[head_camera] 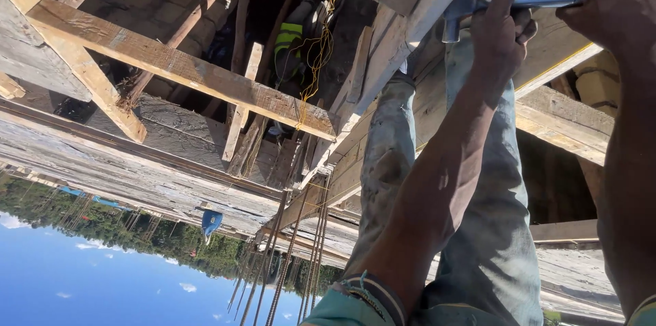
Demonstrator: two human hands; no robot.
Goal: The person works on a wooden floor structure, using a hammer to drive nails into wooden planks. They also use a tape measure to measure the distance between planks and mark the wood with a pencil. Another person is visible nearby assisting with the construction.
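Note:
The view is upside down, with sky along the bottom edge. My left hand (502, 25) is wrapped around a metal hammer (547, 1) just behind its head, which points left. My right hand (615, 5) closes over the far end of the same handle at the top right. Both arms reach up from the bottom edge. Between them stand two legs in dusty jeans (492, 230), feet on a wooden plank (424, 100).
Timber beams (178, 66) and props cross an opening in grey formwork boards (123, 169). A person in a high-visibility vest (290, 39) is in the opening, beside yellow string (318, 52). Rebar rods (294, 251) stick out past the edge. Trees and sky lie beyond.

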